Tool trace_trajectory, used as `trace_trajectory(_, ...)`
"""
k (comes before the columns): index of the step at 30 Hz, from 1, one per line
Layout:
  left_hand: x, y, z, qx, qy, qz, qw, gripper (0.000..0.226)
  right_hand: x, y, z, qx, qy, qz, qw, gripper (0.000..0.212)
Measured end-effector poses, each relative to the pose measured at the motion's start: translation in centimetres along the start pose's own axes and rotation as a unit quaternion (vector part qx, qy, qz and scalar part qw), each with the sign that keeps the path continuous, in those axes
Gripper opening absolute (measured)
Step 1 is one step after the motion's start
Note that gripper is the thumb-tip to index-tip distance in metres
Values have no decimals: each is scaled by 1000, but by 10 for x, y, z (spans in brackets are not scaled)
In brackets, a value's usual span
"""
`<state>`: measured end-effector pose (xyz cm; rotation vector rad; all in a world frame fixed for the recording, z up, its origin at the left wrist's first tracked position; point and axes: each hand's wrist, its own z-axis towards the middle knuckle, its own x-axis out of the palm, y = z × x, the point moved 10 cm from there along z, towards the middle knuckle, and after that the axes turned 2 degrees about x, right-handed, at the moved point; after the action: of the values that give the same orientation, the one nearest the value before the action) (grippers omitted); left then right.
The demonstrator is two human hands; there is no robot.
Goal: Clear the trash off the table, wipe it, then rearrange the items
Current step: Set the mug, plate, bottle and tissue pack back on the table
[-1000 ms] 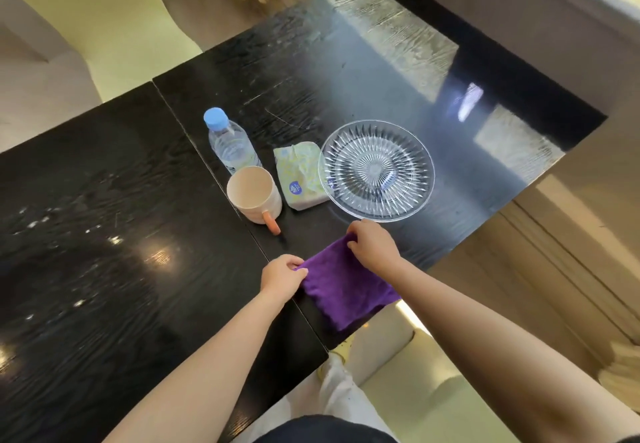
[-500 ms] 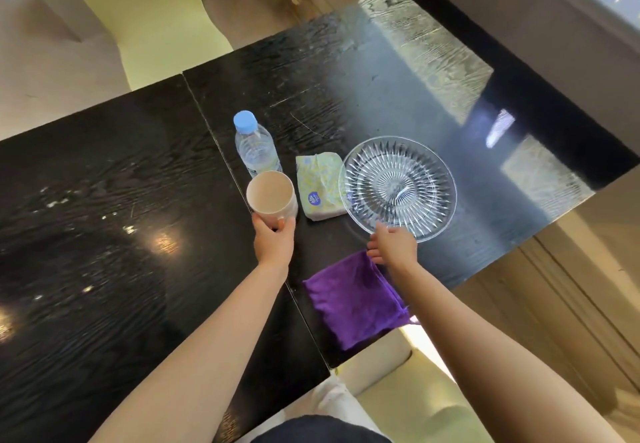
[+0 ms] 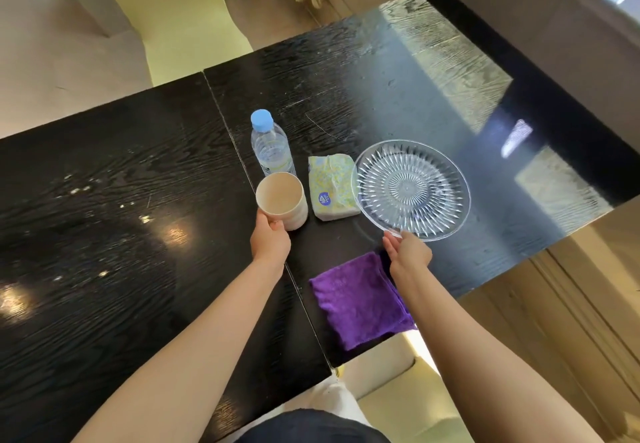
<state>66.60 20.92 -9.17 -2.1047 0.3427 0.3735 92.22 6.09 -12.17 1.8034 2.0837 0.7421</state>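
Observation:
My left hand (image 3: 270, 241) grips the near side of a beige cup (image 3: 281, 199), which tilts slightly. My right hand (image 3: 408, 252) holds the near rim of a clear ribbed glass plate (image 3: 412, 188), lifted a little off the black table (image 3: 104, 234). Between the cup and the plate lies a pale yellow tissue pack (image 3: 332, 188). A water bottle (image 3: 272, 146) with a blue cap stands just behind the cup. A folded purple cloth (image 3: 358, 298) lies flat at the table's near edge, under my right wrist.
A seam runs across the table between its two halves, past the bottle and cup. Yellow-green chairs (image 3: 194, 16) stand at the far side and near side. The right table edge drops to a wooden floor (image 3: 571, 304).
Both hands left the purple cloth. My left hand moved up and took hold of the cup; my right hand reached the plate's near rim and grasped it.

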Motion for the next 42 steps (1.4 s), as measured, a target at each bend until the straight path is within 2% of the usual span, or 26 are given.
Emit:
trace_trajectory(6,-27,-10,-7,28,-2,-17,999,44,3,13,-21,-69,1,23,997,27)
trace_trajectory(9,-49,-19,-12,54,0,-26,998,43,12,14,-41,-98,27,8,995,10)
trace_trajectory(17,-151,-19,-23,111,-2,-7,994,48,52,-1,-123,-151,123,-1,981,17)
trace_trajectory(22,-235,5,-25,117,-27,-6,993,47,85,-30,-191,-197,219,-44,955,19)
trace_trajectory(26,-302,39,-28,92,-69,-21,993,45,120,-78,-238,-202,297,-102,928,19)
trace_trajectory(31,-382,95,-37,54,-137,-38,988,42,158,-168,-268,-175,350,-211,896,23)
trace_trajectory(35,-435,142,-49,19,-185,-54,981,48,172,-246,-265,-143,359,-298,873,22)
trace_trajectory(42,-502,206,-72,-11,-245,-67,967,44,180,-350,-246,-82,333,-381,859,24)
